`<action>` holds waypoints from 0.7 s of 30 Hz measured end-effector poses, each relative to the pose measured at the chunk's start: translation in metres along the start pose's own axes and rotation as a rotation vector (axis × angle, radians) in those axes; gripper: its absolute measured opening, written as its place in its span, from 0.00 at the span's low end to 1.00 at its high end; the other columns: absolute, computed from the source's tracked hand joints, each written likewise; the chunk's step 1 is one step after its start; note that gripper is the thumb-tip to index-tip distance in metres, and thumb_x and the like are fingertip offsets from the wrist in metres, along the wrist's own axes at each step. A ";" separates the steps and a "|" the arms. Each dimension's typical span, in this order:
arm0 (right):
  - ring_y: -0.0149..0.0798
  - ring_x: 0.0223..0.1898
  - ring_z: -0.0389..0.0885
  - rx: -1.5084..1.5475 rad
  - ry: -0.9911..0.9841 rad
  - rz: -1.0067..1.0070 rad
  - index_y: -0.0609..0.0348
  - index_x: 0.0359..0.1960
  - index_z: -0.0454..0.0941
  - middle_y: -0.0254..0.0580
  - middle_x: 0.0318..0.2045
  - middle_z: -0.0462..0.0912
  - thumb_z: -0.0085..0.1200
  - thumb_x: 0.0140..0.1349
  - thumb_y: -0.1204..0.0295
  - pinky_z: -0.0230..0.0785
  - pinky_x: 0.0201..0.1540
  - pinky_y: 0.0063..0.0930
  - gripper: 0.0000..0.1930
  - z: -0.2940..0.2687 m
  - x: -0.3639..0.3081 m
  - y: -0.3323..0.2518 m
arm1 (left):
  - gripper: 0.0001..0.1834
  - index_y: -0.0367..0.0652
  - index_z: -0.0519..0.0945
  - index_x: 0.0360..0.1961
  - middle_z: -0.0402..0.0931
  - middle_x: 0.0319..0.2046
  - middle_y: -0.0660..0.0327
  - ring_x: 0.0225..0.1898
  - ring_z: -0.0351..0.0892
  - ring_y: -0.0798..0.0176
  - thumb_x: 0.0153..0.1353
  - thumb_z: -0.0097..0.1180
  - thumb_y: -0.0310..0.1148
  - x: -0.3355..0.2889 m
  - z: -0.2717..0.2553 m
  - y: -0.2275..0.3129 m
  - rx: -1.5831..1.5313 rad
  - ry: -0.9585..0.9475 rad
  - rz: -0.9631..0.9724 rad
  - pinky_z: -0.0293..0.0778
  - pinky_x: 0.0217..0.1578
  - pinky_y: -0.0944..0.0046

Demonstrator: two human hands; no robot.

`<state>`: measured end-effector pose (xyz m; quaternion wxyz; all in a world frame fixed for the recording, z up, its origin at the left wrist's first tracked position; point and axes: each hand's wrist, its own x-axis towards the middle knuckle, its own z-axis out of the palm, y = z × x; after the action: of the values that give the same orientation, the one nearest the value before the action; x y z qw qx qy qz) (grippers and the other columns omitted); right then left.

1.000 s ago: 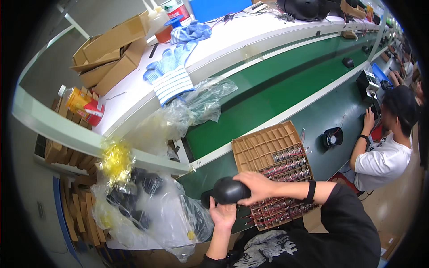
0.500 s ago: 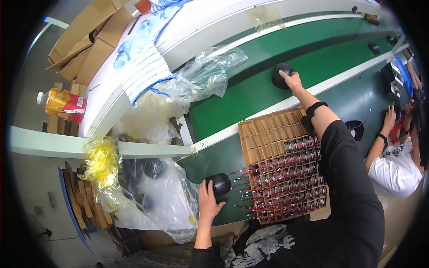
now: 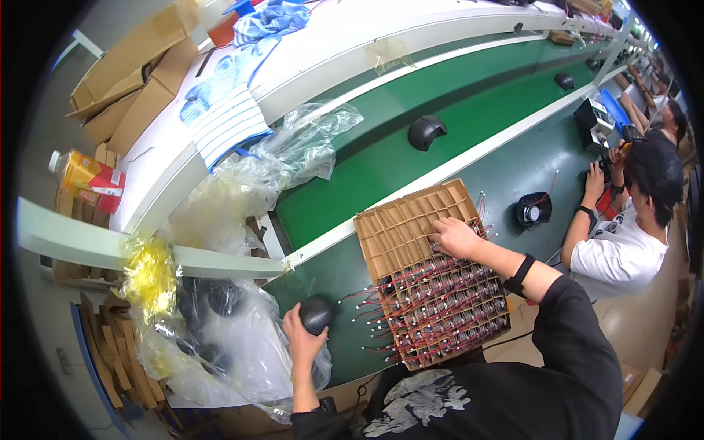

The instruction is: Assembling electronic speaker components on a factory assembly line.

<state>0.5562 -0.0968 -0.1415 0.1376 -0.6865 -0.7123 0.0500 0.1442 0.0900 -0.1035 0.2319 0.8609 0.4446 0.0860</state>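
My left hand is closed around the side of a rounded black plastic shell on the dark green table. Over the divided cardboard tray reaches my right hand, its fingers bent down at the edge of the filled cells. What the fingertips pinch, if anything, is hidden. Several small round speakers with red and black wires fill the nearer cells, while the farther ones show bare cardboard. Beyond the tray, another black shell lies on the green conveyor belt.
A black housing with a speaker in it lies right of the tray. Crumpled clear plastic bags crowd the left, near a white beam. A striped cloth glove hangs off the white shelf. At right, a co-worker sits handling something dark.
My right hand has let go of the black shell on the belt and come back to the tray. The left hand still holds its shell. The view has shifted slightly.
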 end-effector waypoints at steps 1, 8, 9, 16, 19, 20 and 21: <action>0.42 0.41 0.74 -0.082 -0.081 0.057 0.53 0.34 0.79 0.39 0.36 0.74 0.60 0.48 0.64 0.67 0.43 0.35 0.12 0.000 -0.002 -0.003 | 0.48 0.43 0.59 0.60 0.57 0.55 0.46 0.57 0.57 0.41 0.35 0.70 0.29 -0.006 -0.009 -0.002 -0.035 0.026 -0.017 0.57 0.58 0.48; 0.40 0.47 0.74 -0.476 -0.404 0.163 0.52 0.28 0.83 0.40 0.41 0.77 0.53 0.52 0.67 0.66 0.43 0.36 0.08 0.021 0.025 -0.021 | 0.51 0.38 0.54 0.62 0.55 0.57 0.45 0.61 0.53 0.43 0.37 0.70 0.30 -0.060 -0.057 -0.007 -0.205 0.533 -0.012 0.53 0.61 0.49; 0.41 0.46 0.74 -0.531 -0.438 0.170 0.53 0.29 0.83 0.41 0.41 0.77 0.51 0.53 0.67 0.66 0.45 0.38 0.09 0.024 0.029 -0.027 | 0.54 0.37 0.51 0.64 0.53 0.59 0.48 0.62 0.53 0.48 0.39 0.71 0.36 -0.066 -0.057 -0.012 -0.362 0.610 -0.049 0.52 0.62 0.52; 0.40 0.38 0.83 -0.592 -0.503 0.116 0.52 0.27 0.83 0.42 0.33 0.83 0.51 0.53 0.71 0.73 0.35 0.34 0.07 0.016 0.034 -0.022 | 0.54 0.42 0.49 0.67 0.57 0.62 0.55 0.63 0.58 0.55 0.48 0.57 0.64 -0.111 -0.068 -0.013 -1.707 0.458 -0.135 0.56 0.63 0.52; 0.44 0.37 0.81 -0.486 -0.479 0.156 0.56 0.27 0.81 0.43 0.35 0.80 0.54 0.50 0.70 0.75 0.39 0.36 0.06 -0.013 0.034 -0.020 | 0.50 0.46 0.54 0.66 0.58 0.62 0.54 0.61 0.61 0.49 0.52 0.45 0.69 -0.125 -0.071 -0.008 -1.907 0.316 -0.096 0.59 0.62 0.50; 0.45 0.34 0.81 -0.419 -0.329 0.115 0.58 0.26 0.80 0.43 0.35 0.79 0.58 0.47 0.70 0.75 0.39 0.36 0.07 -0.026 0.027 -0.018 | 0.50 0.46 0.54 0.66 0.59 0.62 0.53 0.61 0.62 0.47 0.51 0.45 0.70 -0.128 -0.071 -0.004 -2.043 0.188 -0.040 0.59 0.62 0.50; 0.46 0.33 0.80 -0.339 -0.172 0.126 0.59 0.27 0.79 0.44 0.33 0.78 0.60 0.46 0.69 0.74 0.39 0.36 0.08 -0.043 0.028 -0.028 | 0.49 0.46 0.54 0.66 0.58 0.62 0.52 0.61 0.62 0.45 0.51 0.50 0.67 -0.132 -0.069 -0.004 -2.115 0.152 -0.014 0.59 0.62 0.49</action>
<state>0.5402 -0.0755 -0.0898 -0.0446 -0.7363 -0.6752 -0.0034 0.0387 0.0084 -0.0372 0.8351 0.2110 0.1617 0.4815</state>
